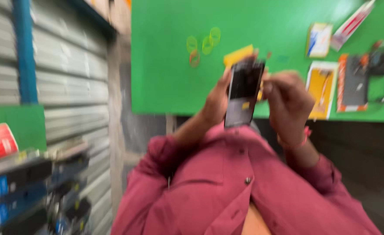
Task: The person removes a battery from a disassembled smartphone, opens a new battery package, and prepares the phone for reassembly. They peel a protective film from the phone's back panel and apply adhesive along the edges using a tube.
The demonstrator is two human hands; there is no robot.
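Observation:
The picture is blurred by motion. I hold a dark flat phone-like slab (243, 93) upright in front of my chest, over the edge of a green table (170, 78). My left hand (217, 102) grips its left edge. My right hand (287, 102) is closed at its upper right edge, fingers pinched on or next to it; whether it grips the slab I cannot tell. A yellow piece (238, 54) shows just behind the slab's top. Both arms wear dark red sleeves (209, 187).
On the green table lie several small yellow-green and orange rings (202, 45), a yellow packet (321, 87), a white-and-blue card (319, 40), a dark tray with orange rim (352, 82) and dark tools. A grey roller shutter (70, 78) and stacked blue boxes (13, 191) stand left.

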